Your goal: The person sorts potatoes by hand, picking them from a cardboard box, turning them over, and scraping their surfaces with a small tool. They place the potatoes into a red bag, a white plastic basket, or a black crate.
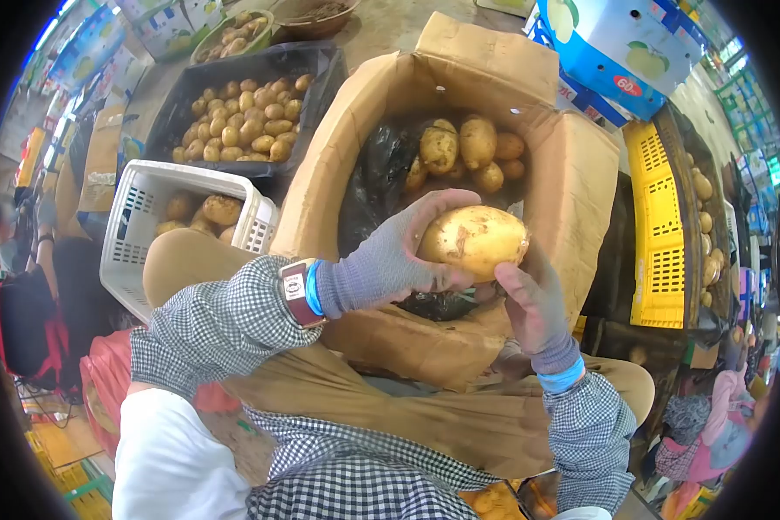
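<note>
A large yellow-brown potato [475, 241] with darker blemishes is held up between both hands, over the near side of an open cardboard box [572, 191]. My left hand [399, 247], in a grey glove, wraps its thumb and fingers round the potato's left side. On the right end, the gloved fingers and thumb of my right hand [536, 299] press against the skin. Below and beyond, several potatoes [477, 143] lie in the box beside black plastic [377, 173].
Left of the box stand a white basket [264, 212] with potatoes and a black-lined crate [321, 74] full of smaller ones. A yellow crate [659, 260] is at the right, blue cartons [624, 52] at the back right. Other people appear at both edges.
</note>
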`<state>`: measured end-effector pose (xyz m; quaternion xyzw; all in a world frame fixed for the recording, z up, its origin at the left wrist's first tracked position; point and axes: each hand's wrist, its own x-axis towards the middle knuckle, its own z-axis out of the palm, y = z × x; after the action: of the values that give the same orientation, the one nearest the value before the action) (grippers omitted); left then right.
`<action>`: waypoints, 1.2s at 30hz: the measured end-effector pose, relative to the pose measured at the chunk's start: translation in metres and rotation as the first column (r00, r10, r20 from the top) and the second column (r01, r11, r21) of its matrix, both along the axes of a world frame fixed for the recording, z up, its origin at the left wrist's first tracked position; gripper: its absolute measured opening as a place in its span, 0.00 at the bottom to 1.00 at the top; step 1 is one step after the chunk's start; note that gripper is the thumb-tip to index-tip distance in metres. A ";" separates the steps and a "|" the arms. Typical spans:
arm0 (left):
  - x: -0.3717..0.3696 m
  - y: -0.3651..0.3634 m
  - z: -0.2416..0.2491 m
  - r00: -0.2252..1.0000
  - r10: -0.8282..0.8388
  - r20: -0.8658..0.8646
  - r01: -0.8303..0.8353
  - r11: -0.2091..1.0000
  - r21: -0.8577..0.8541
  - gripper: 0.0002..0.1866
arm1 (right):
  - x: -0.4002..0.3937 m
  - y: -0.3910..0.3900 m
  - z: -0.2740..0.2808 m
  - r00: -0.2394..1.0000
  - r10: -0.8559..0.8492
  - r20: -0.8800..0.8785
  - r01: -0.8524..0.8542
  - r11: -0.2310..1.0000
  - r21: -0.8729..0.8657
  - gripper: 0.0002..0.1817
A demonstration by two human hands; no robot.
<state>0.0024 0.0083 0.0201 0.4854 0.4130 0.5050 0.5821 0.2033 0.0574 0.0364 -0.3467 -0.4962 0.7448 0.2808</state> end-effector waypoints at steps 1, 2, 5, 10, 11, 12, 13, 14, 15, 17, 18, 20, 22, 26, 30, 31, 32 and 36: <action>-0.002 0.001 0.000 1.000 -0.001 0.023 -0.001 0.996 0.093 0.33 | -0.001 -0.001 0.000 0.999 -0.005 0.037 0.005 1.000 0.009 0.38; -0.006 0.001 0.002 1.000 0.002 0.023 -0.004 0.996 0.091 0.33 | -0.002 -0.001 0.000 0.999 -0.003 0.037 0.002 1.000 0.006 0.38; -0.013 0.000 0.016 0.993 0.023 0.120 0.012 0.960 -0.279 0.24 | 0.000 0.000 0.001 0.996 0.044 0.081 -0.043 0.999 -0.010 0.36; -0.010 -0.001 0.015 0.996 0.070 0.061 -0.051 0.959 -0.277 0.23 | -0.001 0.003 -0.004 1.000 -0.019 -0.012 0.015 0.975 -0.222 0.32; -0.011 0.000 0.016 0.996 0.069 0.064 -0.049 0.960 -0.277 0.23 | 0.000 0.003 -0.005 1.000 -0.019 -0.010 0.017 0.975 -0.222 0.32; -0.011 -0.001 0.017 0.995 0.066 0.079 -0.041 0.957 -0.287 0.24 | 0.000 0.003 -0.005 1.000 -0.012 -0.028 0.006 0.977 -0.213 0.27; -0.012 -0.001 0.018 0.994 0.063 0.095 -0.033 0.955 -0.296 0.25 | 0.001 0.004 -0.005 0.999 -0.004 -0.046 -0.006 0.979 -0.204 0.23; -0.012 -0.001 0.016 0.994 0.062 0.095 -0.031 0.955 -0.296 0.25 | 0.000 0.003 -0.005 0.999 -0.005 -0.046 -0.005 0.979 -0.204 0.23; -0.013 -0.001 0.012 0.991 0.065 0.120 -0.026 0.954 -0.300 0.26 | -0.002 0.002 -0.004 0.999 -0.030 -0.031 0.023 0.978 -0.207 0.23; -0.011 -0.001 0.010 0.988 0.063 0.144 -0.016 0.952 -0.305 0.26 | -0.002 0.003 -0.004 0.998 -0.061 -0.016 0.056 0.976 -0.211 0.23; -0.007 -0.001 0.011 0.991 0.065 0.120 -0.022 0.944 -0.329 0.27 | 0.000 0.005 -0.005 0.999 -0.039 0.029 0.045 0.972 -0.229 0.24; -0.002 -0.001 0.007 0.993 0.061 0.097 -0.023 0.937 -0.350 0.28 | 0.000 0.007 -0.004 0.997 -0.022 0.074 0.040 0.969 -0.244 0.24; 0.001 -0.001 0.000 0.999 0.000 -0.032 0.000 1.000 -0.025 0.31 | -0.005 0.003 -0.001 0.986 -0.067 0.150 0.087 0.987 -0.133 0.32; -0.015 0.003 0.004 0.981 -0.045 0.191 0.110 0.931 -0.347 0.33 | -0.004 0.000 0.001 0.991 -0.033 0.129 0.044 0.995 -0.084 0.33; -0.008 0.002 -0.005 0.974 -0.046 0.220 0.114 0.945 -0.308 0.34 | -0.007 -0.006 0.007 0.987 -0.051 0.150 0.037 0.995 0.094 0.33; -0.004 0.001 -0.005 0.970 -0.061 0.235 0.128 0.950 -0.283 0.34 | -0.006 -0.007 0.007 0.983 -0.046 0.178 0.017 0.987 0.160 0.33; -0.004 0.000 -0.004 0.970 -0.065 0.234 0.132 0.949 -0.285 0.34 | -0.003 -0.006 0.007 0.983 -0.051 0.177 0.022 0.987 0.158 0.33; -0.009 0.001 -0.011 0.938 0.035 0.345 0.150 0.855 -0.496 0.35 | 0.000 0.003 0.014 0.979 -0.049 0.198 0.047 0.999 0.016 0.34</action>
<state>-0.0069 0.0094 0.0088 0.2291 0.4104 0.4346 0.7682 0.2035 0.0605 0.0501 -0.4294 -0.5173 0.6969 0.2497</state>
